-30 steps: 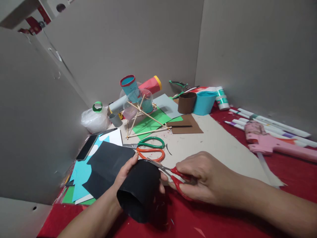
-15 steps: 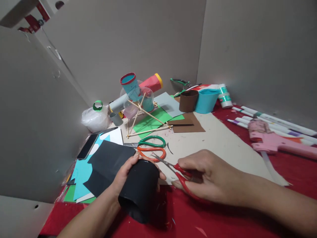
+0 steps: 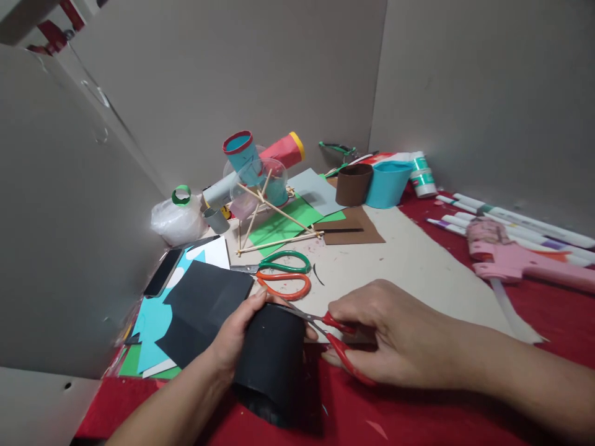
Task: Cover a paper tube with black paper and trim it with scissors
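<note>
My left hand [image 3: 237, 328] is wrapped round a black paper tube [image 3: 272, 359], thumb near its upper rim and fingertips showing on its right side. The tube is tilted, its lower open end facing down toward me. In my right hand [image 3: 390, 334] are small red-handled scissors [image 3: 341, 347], with fingers in the loops. Their blades are apart and lie at the tube's upper rim; whether paper sits between them is hard to tell. Just beyond the tube, larger scissors with green and orange handles [image 3: 284, 286] rest on the board [image 3: 400, 279].
Black paper [image 3: 204, 303] and a phone [image 3: 163, 272] lie at the left. Behind stand a stick frame [image 3: 279, 241], a brown cup [image 3: 354, 186] and a blue cup [image 3: 388, 184]. A pink glue gun [image 3: 525, 257] and markers [image 3: 525, 223] lie at the right.
The red-handled scissors have moved left, and their blades now reach the tube's upper rim. The tube has shifted slightly right and is a little more upright.
</note>
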Action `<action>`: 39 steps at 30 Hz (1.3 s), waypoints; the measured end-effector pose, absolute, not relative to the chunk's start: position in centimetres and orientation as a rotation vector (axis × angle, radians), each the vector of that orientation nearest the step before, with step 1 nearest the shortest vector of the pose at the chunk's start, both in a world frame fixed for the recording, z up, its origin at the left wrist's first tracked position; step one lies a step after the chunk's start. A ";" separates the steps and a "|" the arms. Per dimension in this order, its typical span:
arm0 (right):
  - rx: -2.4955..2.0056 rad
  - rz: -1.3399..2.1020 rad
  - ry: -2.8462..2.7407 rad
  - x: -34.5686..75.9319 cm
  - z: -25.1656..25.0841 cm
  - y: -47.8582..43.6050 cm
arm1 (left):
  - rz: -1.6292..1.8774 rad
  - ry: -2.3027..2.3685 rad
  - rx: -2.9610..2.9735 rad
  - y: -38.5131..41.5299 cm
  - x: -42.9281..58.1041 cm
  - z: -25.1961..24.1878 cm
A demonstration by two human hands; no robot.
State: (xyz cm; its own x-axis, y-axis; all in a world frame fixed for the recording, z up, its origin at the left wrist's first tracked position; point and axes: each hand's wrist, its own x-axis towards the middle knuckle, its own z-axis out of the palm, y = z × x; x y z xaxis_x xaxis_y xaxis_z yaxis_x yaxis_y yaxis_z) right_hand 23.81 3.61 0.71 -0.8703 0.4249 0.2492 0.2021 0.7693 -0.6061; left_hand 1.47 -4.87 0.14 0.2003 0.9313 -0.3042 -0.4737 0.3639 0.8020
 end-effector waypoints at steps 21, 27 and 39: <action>-0.432 0.679 -2.606 24.2 1.0 3.6 | 1.057 0.961 0.706 -5.1 1.8 1.1; -0.416 0.661 -2.589 24.1 0.7 3.7 | 1.039 0.978 0.715 -5.2 1.9 1.4; -0.407 0.647 -2.590 24.5 0.8 3.7 | 1.013 0.968 0.745 -4.9 1.6 1.9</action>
State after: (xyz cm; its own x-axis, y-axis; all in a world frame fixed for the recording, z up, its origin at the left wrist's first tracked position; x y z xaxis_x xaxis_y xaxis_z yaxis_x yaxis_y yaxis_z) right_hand 24.49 3.74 0.81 -0.8612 0.3773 0.3406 0.1730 0.8476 -0.5017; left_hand 1.56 -4.95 1.87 0.2082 0.9292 -0.3054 -0.3474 0.3622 0.8650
